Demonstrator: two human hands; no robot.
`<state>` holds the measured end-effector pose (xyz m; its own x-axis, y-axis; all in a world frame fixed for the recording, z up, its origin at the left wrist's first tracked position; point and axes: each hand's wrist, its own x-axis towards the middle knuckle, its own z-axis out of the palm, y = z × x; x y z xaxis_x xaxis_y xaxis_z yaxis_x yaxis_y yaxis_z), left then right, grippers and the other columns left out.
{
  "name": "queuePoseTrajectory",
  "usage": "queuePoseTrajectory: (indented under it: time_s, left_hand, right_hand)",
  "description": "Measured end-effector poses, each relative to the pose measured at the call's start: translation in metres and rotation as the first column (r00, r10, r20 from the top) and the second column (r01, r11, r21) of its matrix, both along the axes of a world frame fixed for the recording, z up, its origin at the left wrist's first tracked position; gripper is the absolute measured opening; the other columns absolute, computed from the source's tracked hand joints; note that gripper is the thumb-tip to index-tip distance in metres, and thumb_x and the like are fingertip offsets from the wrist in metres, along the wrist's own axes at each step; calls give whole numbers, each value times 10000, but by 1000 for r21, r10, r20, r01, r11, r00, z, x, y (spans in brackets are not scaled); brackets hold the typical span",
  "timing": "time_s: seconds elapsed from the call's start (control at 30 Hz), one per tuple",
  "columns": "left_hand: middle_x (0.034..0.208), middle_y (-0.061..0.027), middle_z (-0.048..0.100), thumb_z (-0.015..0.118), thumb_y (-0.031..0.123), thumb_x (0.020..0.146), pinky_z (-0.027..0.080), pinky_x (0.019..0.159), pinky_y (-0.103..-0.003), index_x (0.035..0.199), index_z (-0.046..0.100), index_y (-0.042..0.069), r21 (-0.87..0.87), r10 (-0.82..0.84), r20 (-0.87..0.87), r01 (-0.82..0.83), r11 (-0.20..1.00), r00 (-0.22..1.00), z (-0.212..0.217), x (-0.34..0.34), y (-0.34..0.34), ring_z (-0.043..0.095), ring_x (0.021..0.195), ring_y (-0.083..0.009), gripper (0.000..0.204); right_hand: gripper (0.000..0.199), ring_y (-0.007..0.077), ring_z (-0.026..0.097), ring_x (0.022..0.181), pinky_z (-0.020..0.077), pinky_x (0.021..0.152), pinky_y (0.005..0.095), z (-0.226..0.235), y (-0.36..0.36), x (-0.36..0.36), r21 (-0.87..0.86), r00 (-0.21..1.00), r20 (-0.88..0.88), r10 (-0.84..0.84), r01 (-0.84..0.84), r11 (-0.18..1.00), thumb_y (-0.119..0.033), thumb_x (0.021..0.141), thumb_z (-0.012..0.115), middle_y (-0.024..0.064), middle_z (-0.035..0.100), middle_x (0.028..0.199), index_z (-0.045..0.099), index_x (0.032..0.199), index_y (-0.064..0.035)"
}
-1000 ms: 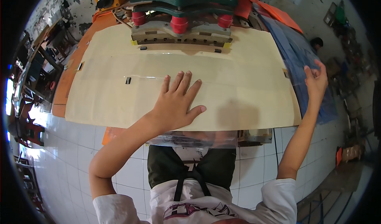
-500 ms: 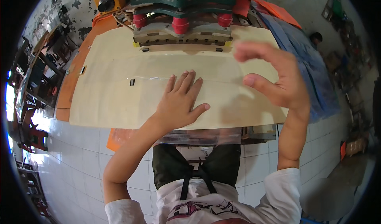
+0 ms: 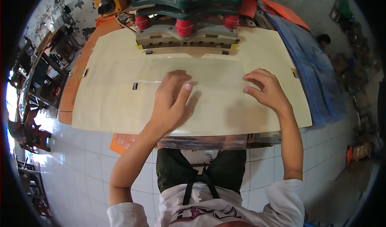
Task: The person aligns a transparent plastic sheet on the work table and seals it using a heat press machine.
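Note:
A clear plastic sheet point(image 3: 209, 72) lies on a cream work table point(image 3: 108, 106) and hangs over its near edge. My left hand point(image 3: 171, 102) rests flat on the sheet near the table's middle, fingers together and pointing toward the machine. My right hand point(image 3: 267, 91) is on the sheet further right, its fingers curled and its fingertips pressing at the sheet's right part. Neither hand holds anything lifted. A press machine point(image 3: 185, 22) with a green frame and red cylinders stands at the table's far edge, just beyond the sheet.
A yellow control box point(image 3: 110, 0) sits at the machine's left. Blue fabric point(image 3: 313, 66) lies right of the table and orange sheet material point(image 3: 74, 86) at its left. Wooden furniture stands at the far left. White floor tiles point(image 3: 80, 162) lie below.
My right hand came in from the table's far right edge, passed above the table and now rests on the sheet. My left hand has drawn its spread fingers together.

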<state>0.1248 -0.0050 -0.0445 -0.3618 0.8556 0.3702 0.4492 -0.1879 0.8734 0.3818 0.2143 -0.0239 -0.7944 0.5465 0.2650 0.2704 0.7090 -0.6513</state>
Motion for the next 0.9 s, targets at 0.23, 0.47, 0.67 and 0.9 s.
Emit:
queuePoseTrajectory:
  time_s: [0.23, 0.47, 0.67, 0.9]
  left_hand:
    - [1510, -210, 488, 637, 121, 976, 328, 1209, -436, 1469, 462, 7, 404, 533, -233, -417, 814, 813, 10, 0, -4, 461, 1430, -355, 534]
    - [1339, -180, 646, 653, 82, 910, 352, 1190, -503, 1210, 687, -4, 56, 327, -503, -348, 936, 800, 33, -38, -43, 583, 1298, -386, 313]
    - [1422, -165, 611, 646, 253, 962, 198, 1253, -609, 1318, 665, 56, -79, 153, -704, -290, 954, 694, 4, -45, -48, 532, 1378, -356, 407]
    - [1464, -144, 600, 653, 302, 970, 132, 1280, -584, 1376, 644, 69, -151, 136, -714, -340, 928, 687, 0, -42, -45, 491, 1437, -348, 468]
  right_hand:
    - [259, 280, 673, 910, 551, 795, 365, -10, -9, -4, 348, 997, -65, 42, -17, 937, -158, 848, 823, 93, 707, 994, 761, 1079, -58]
    - [211, 292, 687, 901, 553, 773, 381, -12, -16, -8, 417, 993, -121, 8, 43, 908, -157, 859, 810, 98, 713, 964, 766, 1036, -51]
    - [201, 303, 692, 863, 557, 746, 386, -11, -16, -7, 424, 991, -132, -1, 57, 904, -144, 842, 823, 104, 717, 929, 759, 1002, -42]
    - [222, 294, 686, 836, 555, 725, 385, -15, -12, -8, 467, 991, -131, 7, 55, 883, -131, 817, 836, 92, 712, 920, 753, 1007, -51]
